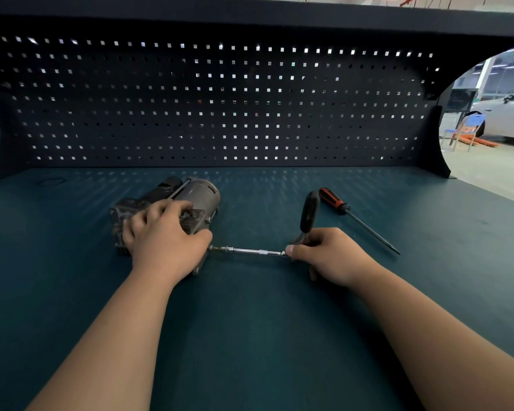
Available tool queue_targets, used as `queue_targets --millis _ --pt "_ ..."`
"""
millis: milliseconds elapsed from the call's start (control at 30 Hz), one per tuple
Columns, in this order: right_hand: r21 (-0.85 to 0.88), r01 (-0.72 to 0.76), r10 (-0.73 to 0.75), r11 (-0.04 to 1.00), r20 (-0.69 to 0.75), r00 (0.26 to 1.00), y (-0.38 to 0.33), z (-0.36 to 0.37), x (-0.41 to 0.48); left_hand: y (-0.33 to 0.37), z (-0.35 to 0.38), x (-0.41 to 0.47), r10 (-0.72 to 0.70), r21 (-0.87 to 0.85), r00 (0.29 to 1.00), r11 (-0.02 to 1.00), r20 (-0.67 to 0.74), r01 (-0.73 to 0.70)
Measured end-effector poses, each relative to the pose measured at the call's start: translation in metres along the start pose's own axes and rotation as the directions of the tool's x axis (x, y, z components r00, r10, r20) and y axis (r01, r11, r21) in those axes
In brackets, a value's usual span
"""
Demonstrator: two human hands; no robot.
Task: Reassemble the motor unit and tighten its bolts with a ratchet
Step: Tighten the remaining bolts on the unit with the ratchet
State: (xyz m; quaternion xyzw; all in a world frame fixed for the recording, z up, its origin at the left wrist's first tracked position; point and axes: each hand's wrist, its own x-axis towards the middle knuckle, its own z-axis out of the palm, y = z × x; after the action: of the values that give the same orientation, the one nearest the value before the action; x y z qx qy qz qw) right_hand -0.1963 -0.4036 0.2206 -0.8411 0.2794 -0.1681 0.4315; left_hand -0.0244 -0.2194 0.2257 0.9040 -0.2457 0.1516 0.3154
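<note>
One ratchet [250, 251] in right grip [324, 256]

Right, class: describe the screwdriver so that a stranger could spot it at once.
On the dark teal workbench top, look beyond the right hand. There lies a slim screwdriver beside the black ratchet handle. Only it has an orange-and-black handle and a long dark shaft.

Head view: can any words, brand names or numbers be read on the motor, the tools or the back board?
No text can be read anywhere.
Motor: a small dark patch on its casing, too blurred to tell whether it is a label.
Ratchet, screwdriver, pegboard: no writing shows.
</note>
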Motion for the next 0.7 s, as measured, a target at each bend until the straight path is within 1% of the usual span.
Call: queue_targets --millis 233,500,700 --pt "-0.015 -0.005 0.005 1.0 0.041 0.999 0.001 -0.003 0.0 0.0 0.0 0.001 -0.004 0.008 1.0 1.0 0.006 0.004" --pt "-0.031 -0.069 0.07 0.997 0.028 0.997 -0.001 -0.002 0.003 0.0 0.0 0.0 -0.004 0.002 1.0 1.0 0.009 0.004" --pt "-0.052 -0.127 0.127 0.991 -0.009 0.992 -0.006 0.002 0.01 0.001 0.0 0.0 -0.011 -0.001 1.0 1.0 0.005 0.011"
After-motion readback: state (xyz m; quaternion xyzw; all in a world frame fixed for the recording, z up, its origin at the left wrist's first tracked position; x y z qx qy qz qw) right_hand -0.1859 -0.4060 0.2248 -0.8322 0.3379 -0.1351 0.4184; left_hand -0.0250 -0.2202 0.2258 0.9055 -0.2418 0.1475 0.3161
